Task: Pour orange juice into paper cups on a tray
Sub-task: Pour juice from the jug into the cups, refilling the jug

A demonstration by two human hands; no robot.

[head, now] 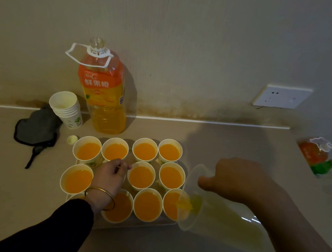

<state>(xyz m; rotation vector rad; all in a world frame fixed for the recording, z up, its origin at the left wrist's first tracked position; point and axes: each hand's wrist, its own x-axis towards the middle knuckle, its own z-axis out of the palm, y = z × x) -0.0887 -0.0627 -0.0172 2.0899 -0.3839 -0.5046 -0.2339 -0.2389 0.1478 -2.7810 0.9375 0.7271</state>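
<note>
while the right grip (237,180) grasps a clear pitcher (221,222) tipped low on its side, orange juice runs from its spout into the paper cup (172,204) at the near right corner of the tray (143,226). the tray sits mid-table, toward the near edge, and rows of paper cups (145,151) on it hold juice almost to the rim. the left grip (111,174), with a thin bangle (99,194) on the wrist, hangs over the middle of the tray with its fingers curled; whether it holds anything cannot be told. at the far edge of the table, against the wall, a big juice bottle (104,97) stands uncapped beside a stack of empty cups (67,108). a small pale cap (72,139) and a dark cloth (37,127) lie just left of the tray. a second bottle (313,152) shows off the far right corner.
</note>
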